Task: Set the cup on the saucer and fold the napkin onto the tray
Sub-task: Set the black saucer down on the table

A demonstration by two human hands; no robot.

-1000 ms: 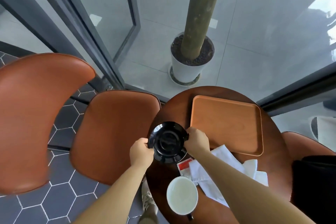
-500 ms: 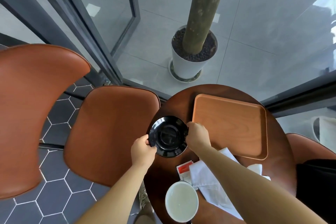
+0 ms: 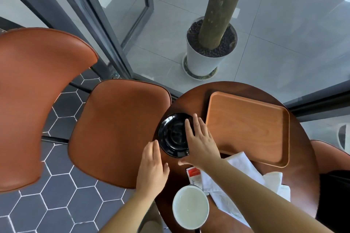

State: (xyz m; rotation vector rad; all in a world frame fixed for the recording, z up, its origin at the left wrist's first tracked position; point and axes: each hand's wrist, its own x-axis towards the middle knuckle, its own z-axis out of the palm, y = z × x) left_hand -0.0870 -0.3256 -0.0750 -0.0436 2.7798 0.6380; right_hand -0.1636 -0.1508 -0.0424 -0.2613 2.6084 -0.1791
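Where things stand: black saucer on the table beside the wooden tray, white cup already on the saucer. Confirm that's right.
The head view shows one error: the white cup stands on the table nearer the person, beside the napkin, not on the black saucer. The saucer does lie on the table beside the wooden tray.

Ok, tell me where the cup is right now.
In the head view the white cup stands at the near edge of the round table, nearer the person than the black saucer and just left of the napkin.
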